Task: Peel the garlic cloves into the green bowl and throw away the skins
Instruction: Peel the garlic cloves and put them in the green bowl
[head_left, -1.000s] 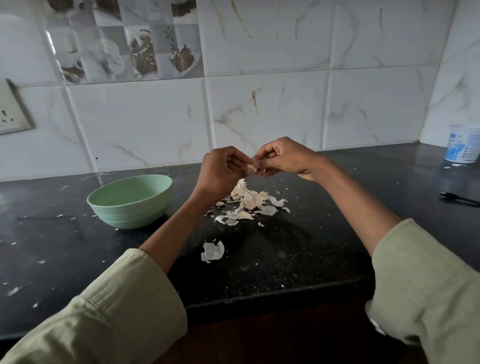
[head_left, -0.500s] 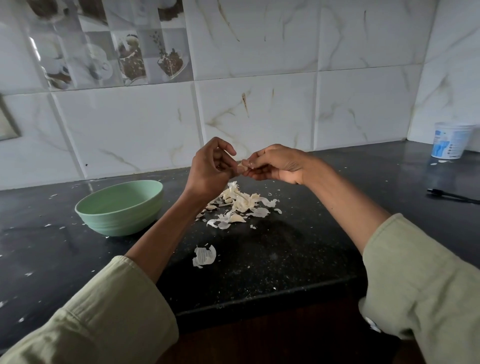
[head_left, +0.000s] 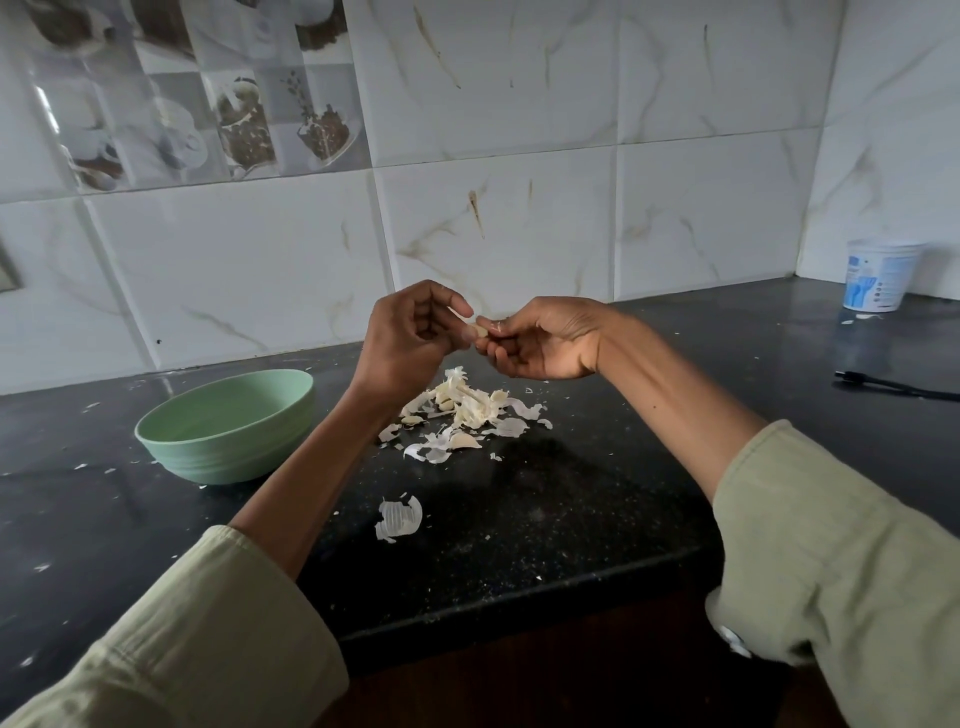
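Note:
Both hands are raised above the black counter (head_left: 571, 509), meeting over a pile of garlic cloves and skins (head_left: 462, 410). A small pale garlic clove (head_left: 479, 329) sits between them: my left hand (head_left: 410, 338) pinches it with thumb and fingertips, and my right hand (head_left: 540, 338) pinches its other end with curled fingers. The green bowl (head_left: 228, 431) stands on the counter to the left of the pile; the visible part of its inside holds nothing. A single loose skin (head_left: 397, 519) lies nearer the front edge.
A white plastic tub (head_left: 878, 275) stands in the back right corner by the tiled wall. A thin black object (head_left: 893, 385) lies at the right of the counter. Small skin flakes are scattered across the surface. The counter's front edge runs just below the forearms.
The view has shifted right, so the bowl and pile sit further left. The hands stay together on the clove, with the left fingers shifting slightly on it.

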